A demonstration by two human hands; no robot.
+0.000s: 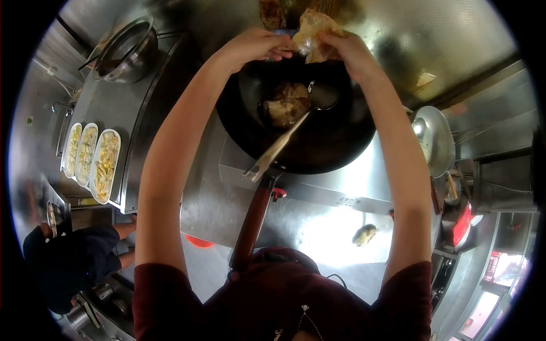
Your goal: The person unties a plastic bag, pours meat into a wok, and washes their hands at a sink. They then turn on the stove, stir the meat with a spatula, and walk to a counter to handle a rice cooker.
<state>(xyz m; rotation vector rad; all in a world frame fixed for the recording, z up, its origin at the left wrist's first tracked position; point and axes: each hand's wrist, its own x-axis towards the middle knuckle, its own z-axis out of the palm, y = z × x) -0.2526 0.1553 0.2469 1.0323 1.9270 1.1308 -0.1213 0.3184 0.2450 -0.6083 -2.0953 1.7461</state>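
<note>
Nearest, spotted a small label [348,200] on the grey steel stove front [310,190], too tiny to read. Further out, saw a long metal ladle [278,146] lying in the round black wok [341,145]. Above its far rim, pinched a crumpled yellow-brown bundle [314,35] between left hand [256,48] and right hand [350,51], fingers closed on opposite edges.

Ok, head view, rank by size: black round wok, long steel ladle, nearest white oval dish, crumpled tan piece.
Black round wok, largest.
Long steel ladle and white oval dish look alike in length; fisheye makes ranking unsure.
Crumpled tan piece, smallest.
</note>
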